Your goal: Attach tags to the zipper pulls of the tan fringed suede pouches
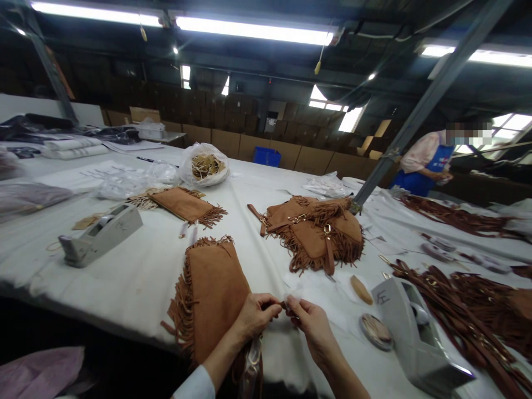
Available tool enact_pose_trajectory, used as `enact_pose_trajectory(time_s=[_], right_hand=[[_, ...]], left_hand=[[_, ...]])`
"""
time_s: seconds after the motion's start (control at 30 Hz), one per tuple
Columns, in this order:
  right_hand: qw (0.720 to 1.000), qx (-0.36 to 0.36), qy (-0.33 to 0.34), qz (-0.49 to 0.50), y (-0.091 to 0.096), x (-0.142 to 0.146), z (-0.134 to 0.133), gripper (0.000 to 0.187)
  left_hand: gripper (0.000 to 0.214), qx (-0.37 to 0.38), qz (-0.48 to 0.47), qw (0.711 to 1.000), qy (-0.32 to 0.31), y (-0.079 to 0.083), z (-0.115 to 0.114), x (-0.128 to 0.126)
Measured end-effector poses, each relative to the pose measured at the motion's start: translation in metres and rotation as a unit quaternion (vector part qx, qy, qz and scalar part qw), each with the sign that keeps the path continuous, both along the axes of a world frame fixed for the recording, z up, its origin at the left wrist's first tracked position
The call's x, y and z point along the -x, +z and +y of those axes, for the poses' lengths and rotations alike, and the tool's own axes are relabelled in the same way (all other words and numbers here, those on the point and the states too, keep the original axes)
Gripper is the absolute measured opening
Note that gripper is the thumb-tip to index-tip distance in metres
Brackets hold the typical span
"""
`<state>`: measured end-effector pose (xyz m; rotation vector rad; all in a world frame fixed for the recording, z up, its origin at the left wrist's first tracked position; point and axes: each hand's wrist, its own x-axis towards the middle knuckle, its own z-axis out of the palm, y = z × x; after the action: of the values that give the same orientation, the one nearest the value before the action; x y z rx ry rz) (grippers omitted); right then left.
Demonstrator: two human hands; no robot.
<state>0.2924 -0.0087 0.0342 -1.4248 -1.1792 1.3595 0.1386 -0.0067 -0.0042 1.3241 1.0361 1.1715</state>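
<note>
A brown fringed bag (216,288) lies flat at the table's near edge. My left hand (260,313) is in front of its right side, fingers pinched on the end of a narrow brown strap. Close beside it my right hand (305,316) pinches a small piece of thin white wrapping (293,295) at that same strap end. Below my left wrist hangs a metal clasp (253,357) that looks covered in clear film. Most of the strap is hidden by my fingers.
Fringed bags (311,233) are piled ahead; another bag (183,204) lies to the left. Tape dispensers stand left (103,233) and right (419,332). Brown straps (453,316) are heaped at the right. A metal post (432,94) rises from the table. A co-worker (428,158) stands far right.
</note>
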Motion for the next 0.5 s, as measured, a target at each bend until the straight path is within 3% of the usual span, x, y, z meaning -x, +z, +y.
enact_pose_trajectory(time_s=[0.17, 0.23, 0.4, 0.5], right_hand=[[0.983, -0.071, 0.034, -0.167, -0.004, 0.001, 0.002, 0.049], [0.969, -0.091, 0.050, -0.222, -0.007, 0.002, 0.002, 0.050], [0.961, -0.115, 0.047, -0.247, -0.013, 0.008, -0.001, 0.048], [0.961, -0.134, 0.016, -0.241, -0.011, 0.009, 0.001, 0.046]], left_hand=[[0.012, -0.001, -0.010, 1.000, -0.005, -0.001, -0.001, 0.002], [0.020, 0.002, -0.023, 1.000, -0.005, -0.004, 0.000, 0.004], [0.037, 0.000, -0.025, 0.999, -0.021, -0.007, 0.002, 0.004], [0.044, -0.036, 0.051, 0.998, -0.028, -0.001, -0.002, 0.010]])
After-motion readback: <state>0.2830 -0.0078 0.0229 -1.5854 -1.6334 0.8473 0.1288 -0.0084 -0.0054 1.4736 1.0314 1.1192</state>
